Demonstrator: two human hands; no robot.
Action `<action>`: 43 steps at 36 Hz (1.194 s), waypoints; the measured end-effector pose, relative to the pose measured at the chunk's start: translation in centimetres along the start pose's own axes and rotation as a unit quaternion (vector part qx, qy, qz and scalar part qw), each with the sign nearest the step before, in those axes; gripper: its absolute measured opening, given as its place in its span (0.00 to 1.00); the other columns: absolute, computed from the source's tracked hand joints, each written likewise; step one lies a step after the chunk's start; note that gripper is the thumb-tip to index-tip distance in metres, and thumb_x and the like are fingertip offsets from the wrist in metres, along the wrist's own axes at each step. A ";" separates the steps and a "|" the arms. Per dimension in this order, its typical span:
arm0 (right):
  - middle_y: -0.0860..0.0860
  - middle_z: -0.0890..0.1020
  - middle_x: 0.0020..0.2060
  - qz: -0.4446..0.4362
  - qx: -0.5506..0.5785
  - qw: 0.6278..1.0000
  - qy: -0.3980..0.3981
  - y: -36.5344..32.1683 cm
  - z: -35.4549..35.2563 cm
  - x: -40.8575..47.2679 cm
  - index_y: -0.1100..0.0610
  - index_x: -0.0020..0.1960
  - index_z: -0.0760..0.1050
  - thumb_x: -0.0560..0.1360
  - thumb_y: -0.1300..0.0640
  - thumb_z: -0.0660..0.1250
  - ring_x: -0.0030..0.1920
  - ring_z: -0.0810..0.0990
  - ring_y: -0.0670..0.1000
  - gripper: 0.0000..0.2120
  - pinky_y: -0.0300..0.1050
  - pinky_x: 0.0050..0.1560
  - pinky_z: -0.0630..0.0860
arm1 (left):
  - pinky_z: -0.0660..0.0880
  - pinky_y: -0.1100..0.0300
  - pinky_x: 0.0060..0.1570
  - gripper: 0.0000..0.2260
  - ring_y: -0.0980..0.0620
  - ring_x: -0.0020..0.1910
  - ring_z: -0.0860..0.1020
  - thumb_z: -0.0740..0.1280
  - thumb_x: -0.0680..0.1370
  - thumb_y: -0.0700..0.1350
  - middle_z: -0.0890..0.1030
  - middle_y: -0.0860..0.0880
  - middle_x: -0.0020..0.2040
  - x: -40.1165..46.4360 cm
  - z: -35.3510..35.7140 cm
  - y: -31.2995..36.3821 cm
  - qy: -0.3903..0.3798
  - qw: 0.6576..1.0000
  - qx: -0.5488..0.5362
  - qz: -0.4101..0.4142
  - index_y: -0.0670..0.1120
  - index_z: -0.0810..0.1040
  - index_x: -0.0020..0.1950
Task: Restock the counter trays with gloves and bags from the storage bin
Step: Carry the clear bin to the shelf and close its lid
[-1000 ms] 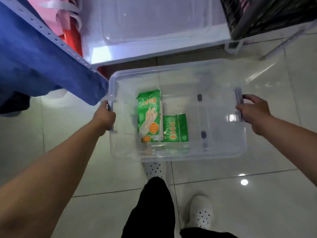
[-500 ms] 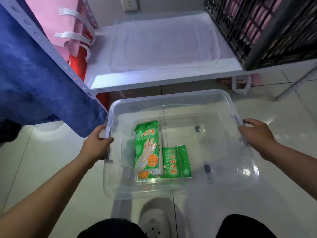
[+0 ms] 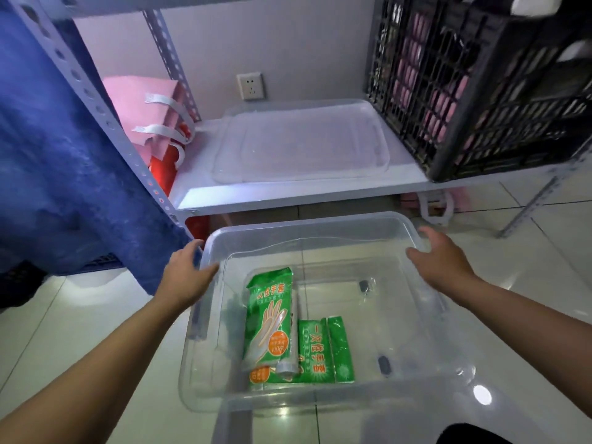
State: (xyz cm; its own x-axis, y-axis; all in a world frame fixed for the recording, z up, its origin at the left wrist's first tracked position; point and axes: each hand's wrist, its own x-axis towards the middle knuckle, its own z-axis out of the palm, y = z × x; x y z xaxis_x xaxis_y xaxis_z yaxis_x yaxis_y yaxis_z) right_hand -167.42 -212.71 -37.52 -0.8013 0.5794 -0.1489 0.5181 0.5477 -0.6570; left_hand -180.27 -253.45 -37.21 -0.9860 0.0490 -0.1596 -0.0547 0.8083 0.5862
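My left hand and right hand are spread open at the sides of the clear bin on the floor, holding nothing. Two green glove packs with Chinese writing lie inside. A low shelf with a clear lid and black crate stands right behind, a blue cloth beside it.

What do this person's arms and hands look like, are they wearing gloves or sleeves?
No gloves and no sleeves in view. The left hand and right hand are bare, and both forearms are uncovered down to the picture's edge. No watch, ring or bracelet shows. The fingers carry no markings that can be made out.
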 end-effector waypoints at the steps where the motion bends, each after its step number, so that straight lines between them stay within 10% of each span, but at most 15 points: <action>1: 0.54 0.77 0.63 -0.015 0.000 1.000 -0.004 -0.8 0.1 0.4 0.50 0.70 0.68 0.75 0.52 0.65 0.57 0.77 0.58 0.24 0.48 0.48 0.71 | 0.74 0.39 0.63 0.26 0.40 0.62 0.76 0.71 0.76 0.49 0.76 0.42 0.67 0.7 0.1 0.9 -0.008 0.999 0.020 0.028 0.49 0.69 0.72; 4: 0.49 0.78 0.57 -0.044 -0.008 0.999 -0.011 -2.7 1.0 1.4 0.49 0.67 0.69 0.74 0.51 0.66 0.50 0.77 0.54 0.22 0.50 0.48 0.75 | 0.69 0.44 0.68 0.29 0.41 0.68 0.70 0.71 0.75 0.48 0.72 0.42 0.71 2.9 0.5 3.5 -0.001 0.990 0.104 0.094 0.46 0.68 0.74; 12: 0.52 0.53 0.80 -0.062 -0.141 0.987 -0.039 -5.6 4.2 4.6 0.51 0.79 0.53 0.77 0.42 0.62 0.78 0.53 0.57 0.35 0.59 0.74 0.59 | 0.55 0.41 0.75 0.42 0.38 0.79 0.51 0.72 0.74 0.58 0.51 0.43 0.81 9.5 2.5 8.3 -0.020 0.969 0.215 0.116 0.52 0.52 0.80; 23: 0.47 0.34 0.79 -0.065 -0.269 0.952 -0.128 -10.6 5.3 13.3 0.44 0.78 0.32 0.70 0.39 0.69 0.78 0.35 0.56 0.54 0.66 0.74 0.45 | 0.44 0.37 0.75 0.45 0.41 0.80 0.43 0.63 0.70 0.72 0.46 0.48 0.82 16.5 3.6 8.3 -0.029 0.960 0.256 0.112 0.56 0.47 0.80; 29: 0.53 0.65 0.71 -0.104 -0.354 0.928 -0.049 -10.7 5.0 12.6 0.49 0.71 0.61 0.69 0.46 0.65 0.74 0.57 0.59 0.33 0.63 0.69 0.55 | 0.48 0.38 0.74 0.31 0.41 0.78 0.56 0.60 0.74 0.69 0.63 0.47 0.77 15.0 2.8 7.2 0.022 0.951 0.270 0.150 0.57 0.62 0.74; 34: 0.49 0.76 0.55 -0.143 -0.409 0.900 0.048 -7.6 3.5 8.3 0.48 0.50 0.66 0.74 0.55 0.63 0.60 0.68 0.55 0.08 0.58 0.62 0.60 | 0.53 0.41 0.74 0.18 0.43 0.66 0.70 0.68 0.74 0.45 0.76 0.46 0.61 10.4 1.6 5.4 0.072 0.915 0.339 0.205 0.51 0.72 0.64; 43: 0.53 0.80 0.37 -0.292 -0.370 0.871 0.139 -4.9 -1.9 -0.1 0.55 0.41 0.76 0.60 0.64 0.73 0.42 0.77 0.59 0.12 0.55 0.49 0.67 | 0.73 0.44 0.52 0.22 0.43 0.38 0.79 0.74 0.54 0.29 0.78 0.47 0.36 -0.7 -1.3 3.1 0.138 0.825 0.431 0.338 0.44 0.80 0.44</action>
State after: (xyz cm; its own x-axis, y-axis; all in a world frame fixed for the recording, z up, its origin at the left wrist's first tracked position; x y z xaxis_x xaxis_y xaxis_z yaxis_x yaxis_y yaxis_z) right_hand -169.28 -214.33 -32.92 -0.9425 0.1397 0.3036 0.1807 0.9772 0.1114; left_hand -179.98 -251.75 -34.31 -0.7502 0.6201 0.2296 0.5374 0.7741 -0.3347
